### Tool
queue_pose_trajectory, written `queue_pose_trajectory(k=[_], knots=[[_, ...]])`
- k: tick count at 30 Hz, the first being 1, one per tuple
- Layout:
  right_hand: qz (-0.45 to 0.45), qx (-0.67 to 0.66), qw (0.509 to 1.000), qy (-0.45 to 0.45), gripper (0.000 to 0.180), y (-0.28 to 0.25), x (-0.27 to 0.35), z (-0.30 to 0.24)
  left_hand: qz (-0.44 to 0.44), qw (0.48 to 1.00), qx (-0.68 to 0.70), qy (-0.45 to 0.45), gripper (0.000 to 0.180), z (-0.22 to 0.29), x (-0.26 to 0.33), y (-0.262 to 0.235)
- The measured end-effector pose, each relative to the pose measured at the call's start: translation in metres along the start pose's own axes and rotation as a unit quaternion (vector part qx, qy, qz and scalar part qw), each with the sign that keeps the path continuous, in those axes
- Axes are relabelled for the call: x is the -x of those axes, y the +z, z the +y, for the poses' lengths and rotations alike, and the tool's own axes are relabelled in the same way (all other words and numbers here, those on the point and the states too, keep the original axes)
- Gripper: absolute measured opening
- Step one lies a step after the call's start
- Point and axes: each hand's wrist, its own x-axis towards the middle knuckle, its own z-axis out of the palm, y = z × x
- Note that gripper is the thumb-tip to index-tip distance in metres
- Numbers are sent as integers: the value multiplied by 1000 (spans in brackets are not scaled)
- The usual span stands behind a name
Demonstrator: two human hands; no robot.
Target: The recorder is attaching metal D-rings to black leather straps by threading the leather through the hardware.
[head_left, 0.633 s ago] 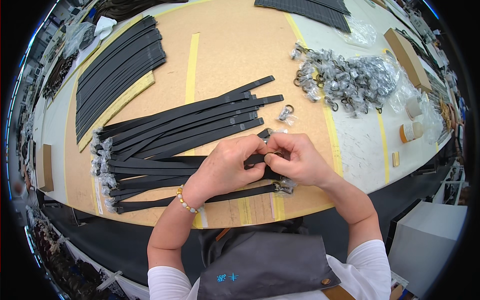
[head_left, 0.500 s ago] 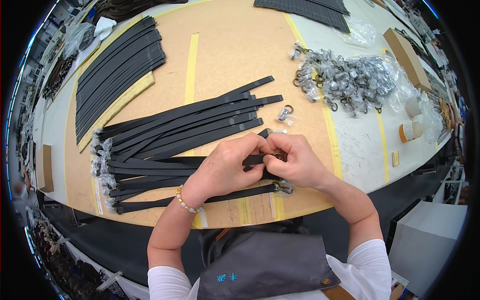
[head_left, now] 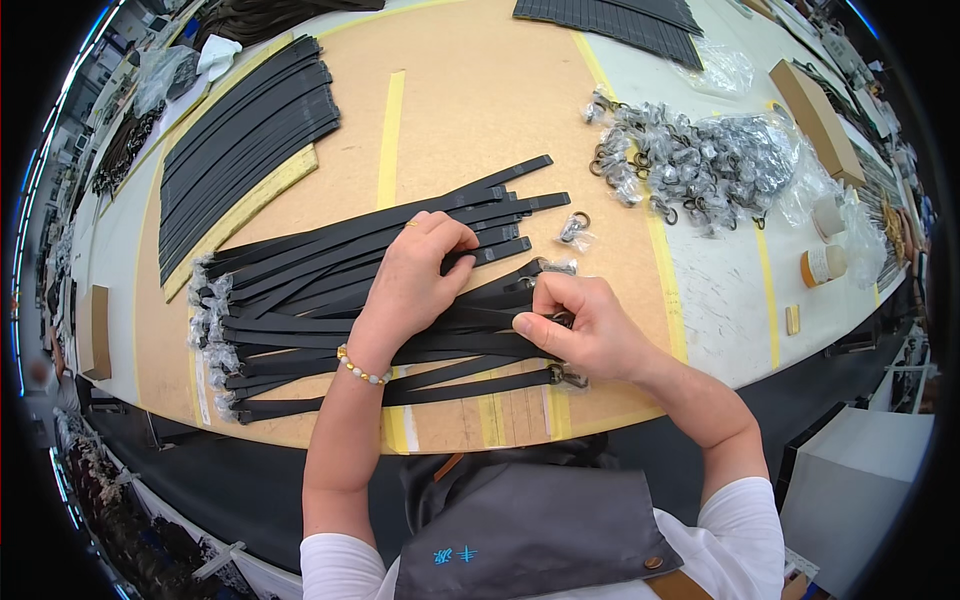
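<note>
Several black straps (head_left: pixel 400 235) lie across the table in front of me, with plastic-wrapped metal hooks (head_left: pixel 215 310) at their left ends. My left hand (head_left: pixel 420 275) hovers over these straps, fingers curled and thumb apart from the index finger, with no strap visible between them. My right hand (head_left: pixel 580 325) is closed at the right end of a strap, gripping a dark metal hook (head_left: pixel 562 319) mostly hidden by the fingers. Below it, another strap ends in a wrapped hook (head_left: pixel 570 376). A single wrapped hook (head_left: pixel 574 230) lies apart, beyond my right hand.
A heap of plastic-wrapped hooks (head_left: pixel 700 155) covers the table's right side, near a cardboard box (head_left: pixel 815 120) and an orange-and-white container (head_left: pixel 820 265). Rows of black straps (head_left: pixel 250 150) lie at far left, beside a yellowish strip (head_left: pixel 245 220). More straps (head_left: pixel 620 25) lie at the back.
My left hand has let go at the strap end beside my right hand and moved left and away from me, over the other straps. My right hand stays near the same spot.
</note>
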Motion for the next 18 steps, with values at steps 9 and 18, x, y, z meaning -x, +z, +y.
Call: queue_pose_trajectory(k=[9, 18], knots=[[-180, -198, 954, 133, 25, -35, -7, 11, -68, 996, -56, -28, 21, -4, -1, 6], [-42, 18, 996, 76, 19, -13, -4, 7, -61, 996, -61, -11, 19, -5, 0, 8]])
